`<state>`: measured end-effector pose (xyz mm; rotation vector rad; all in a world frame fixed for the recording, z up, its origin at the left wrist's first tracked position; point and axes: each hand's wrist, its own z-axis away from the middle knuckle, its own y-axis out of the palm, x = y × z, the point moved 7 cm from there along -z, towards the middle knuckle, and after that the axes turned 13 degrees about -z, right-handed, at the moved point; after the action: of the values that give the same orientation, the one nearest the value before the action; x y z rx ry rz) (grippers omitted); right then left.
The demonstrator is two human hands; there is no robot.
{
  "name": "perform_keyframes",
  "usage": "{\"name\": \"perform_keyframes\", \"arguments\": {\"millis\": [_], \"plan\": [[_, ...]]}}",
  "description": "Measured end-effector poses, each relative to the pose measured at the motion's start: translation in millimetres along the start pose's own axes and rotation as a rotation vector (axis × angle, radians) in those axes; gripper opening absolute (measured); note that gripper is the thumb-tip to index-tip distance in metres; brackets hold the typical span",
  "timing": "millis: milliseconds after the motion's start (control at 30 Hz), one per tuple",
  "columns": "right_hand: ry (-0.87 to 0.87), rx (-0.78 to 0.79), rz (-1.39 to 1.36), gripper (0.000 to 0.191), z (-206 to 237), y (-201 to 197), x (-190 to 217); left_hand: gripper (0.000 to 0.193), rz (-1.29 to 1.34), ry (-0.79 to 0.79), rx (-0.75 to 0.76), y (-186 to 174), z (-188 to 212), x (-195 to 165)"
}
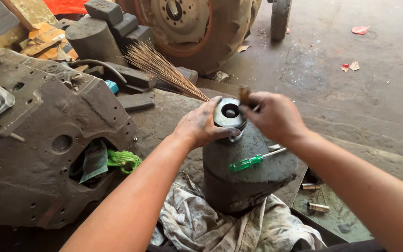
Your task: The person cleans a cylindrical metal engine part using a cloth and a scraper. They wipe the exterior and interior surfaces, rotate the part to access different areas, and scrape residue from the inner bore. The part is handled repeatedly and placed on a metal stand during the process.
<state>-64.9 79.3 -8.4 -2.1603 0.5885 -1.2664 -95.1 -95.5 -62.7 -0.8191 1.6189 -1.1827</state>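
A round metal piston (229, 113) stands upright on a dark cylindrical block (253, 168). My left hand (201, 125), smeared with grease, wraps around the piston's left side and holds it. My right hand (276, 116) is closed on a small brown brush-like tool (245, 95) right at the piston's top rim. A green-handled screwdriver (253, 161) lies on the block's top, just below my hands.
A heavy cast engine housing (47, 140) fills the left. A stick broom (164, 72) and a large tyre with an orange rim (197, 28) lie behind. A dirty cloth (211, 224) is under the block. Brass parts (318, 206) sit in a tray at right.
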Motion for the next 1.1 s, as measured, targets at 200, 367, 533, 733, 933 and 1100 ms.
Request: {"name": "perform_keyframes", "arguments": {"millis": [200,367,533,733,933,1100], "plan": [[0.241,0.074,-0.151,0.031,-5.2,0.9,-13.8,0.122,-0.017,0.117,-0.021,-11.7,3.8,-8.6],[0.324,0.172,-0.214,0.033,-5.1,8.8,-28.5,0.116,-0.003,0.123,-0.049,-16.6,6.1,-11.8],[0.289,0.105,-0.322,0.03,-8.0,6.2,-42.4,0.099,0.026,0.287,-0.201,-23.8,5.7,-24.0],[0.295,0.075,-0.324,0.028,-5.4,9.6,-44.2,0.078,-0.066,0.263,-0.235,-18.2,3.1,-30.2],[0.287,0.073,-0.277,0.027,-6.2,5.2,-37.4,0.093,-0.134,0.087,-0.314,-24.4,12.4,-49.3],[0.29,0.064,-0.247,0.026,-7.3,-0.1,-35.8,0.107,-0.2,-0.025,-0.076,-18.0,7.6,-44.4]]}}
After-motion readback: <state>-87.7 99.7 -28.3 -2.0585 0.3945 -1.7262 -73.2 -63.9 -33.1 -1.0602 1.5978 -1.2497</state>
